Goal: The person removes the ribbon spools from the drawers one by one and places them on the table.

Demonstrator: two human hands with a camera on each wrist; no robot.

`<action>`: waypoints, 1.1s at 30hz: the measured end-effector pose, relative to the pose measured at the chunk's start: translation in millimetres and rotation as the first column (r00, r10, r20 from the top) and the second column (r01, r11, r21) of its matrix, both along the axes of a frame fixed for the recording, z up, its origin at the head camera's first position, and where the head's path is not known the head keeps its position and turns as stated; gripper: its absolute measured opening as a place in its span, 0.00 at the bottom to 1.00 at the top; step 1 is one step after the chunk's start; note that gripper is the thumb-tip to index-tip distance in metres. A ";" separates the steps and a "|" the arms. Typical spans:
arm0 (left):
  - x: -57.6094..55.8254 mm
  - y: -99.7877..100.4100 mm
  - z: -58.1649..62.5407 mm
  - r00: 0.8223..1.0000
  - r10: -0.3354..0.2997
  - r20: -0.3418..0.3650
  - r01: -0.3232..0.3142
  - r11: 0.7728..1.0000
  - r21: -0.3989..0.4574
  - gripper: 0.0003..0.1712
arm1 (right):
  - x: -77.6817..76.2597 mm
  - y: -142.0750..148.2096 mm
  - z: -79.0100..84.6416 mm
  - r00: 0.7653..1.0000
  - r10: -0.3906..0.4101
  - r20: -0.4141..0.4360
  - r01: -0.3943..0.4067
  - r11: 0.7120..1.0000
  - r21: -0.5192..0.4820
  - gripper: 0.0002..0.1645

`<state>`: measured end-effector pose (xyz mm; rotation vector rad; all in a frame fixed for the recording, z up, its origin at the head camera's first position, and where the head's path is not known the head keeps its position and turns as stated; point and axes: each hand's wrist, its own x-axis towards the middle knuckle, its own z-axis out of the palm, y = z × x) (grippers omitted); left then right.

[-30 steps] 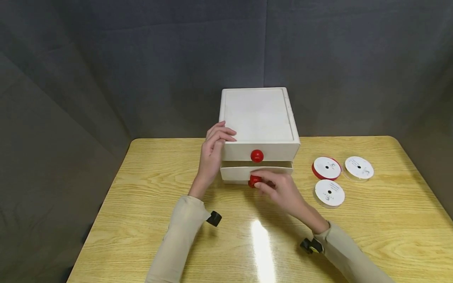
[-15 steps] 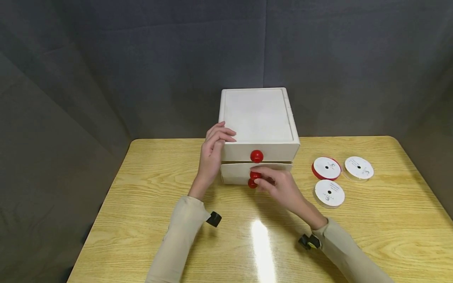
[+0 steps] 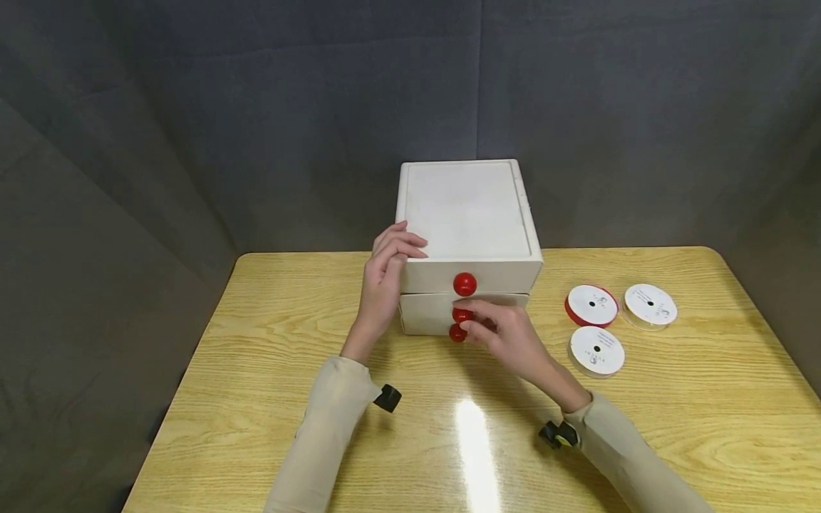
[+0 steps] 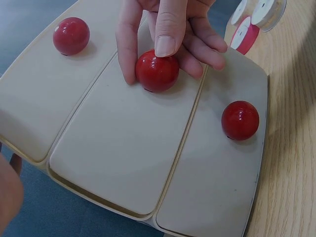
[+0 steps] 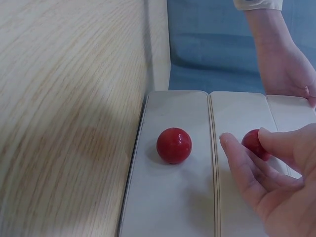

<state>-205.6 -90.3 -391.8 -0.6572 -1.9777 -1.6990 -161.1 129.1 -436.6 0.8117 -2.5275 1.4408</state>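
A white drawer cabinet [image 3: 468,210] with red round knobs stands on the table, its drawers stacked in three levels. My left hand [image 3: 385,274] rests on its left top edge, fingers laid over the top. At the front, my right hand [image 3: 513,342] has thumb and fingers about the middle drawer's knob [image 4: 157,71]. In the right wrist view the thumb touches that knob, and the index finger points past it. The middle drawer [image 4: 118,133] looks flush or almost flush with its neighbours. Above it is the top knob [image 3: 465,284], below it the bottom knob [image 5: 174,145].
Three ribbon spools lie right of the cabinet on the wooden table [image 3: 269,399]: a red one [image 3: 591,305], a pale one [image 3: 651,305] and another pale one [image 3: 596,350]. A dark cloth [image 3: 321,128] hangs behind the table.
The middle drawer has slid inward from partly pulled out, and the gap above it has closed. My right hand has gone in with its knob. The left hand has stayed in place.
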 end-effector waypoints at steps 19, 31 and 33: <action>-0.4 -1.1 0.1 1.000 0.011 0.004 -0.011 1.000 -0.011 0.20 | 3.2 -1.0 -4.8 0.981 -0.057 -0.184 0.067 0.997 0.050 0.22; -0.8 -0.3 -0.2 1.000 0.009 0.003 -0.009 1.000 0.001 0.20 | 8.3 1.5 -14.4 0.989 -0.024 -0.143 0.027 0.999 0.018 0.08; -0.4 0.1 0.0 1.000 0.007 0.004 -0.007 1.000 0.004 0.20 | 7.9 2.1 -17.1 0.993 -0.013 -0.117 0.016 1.000 0.027 0.08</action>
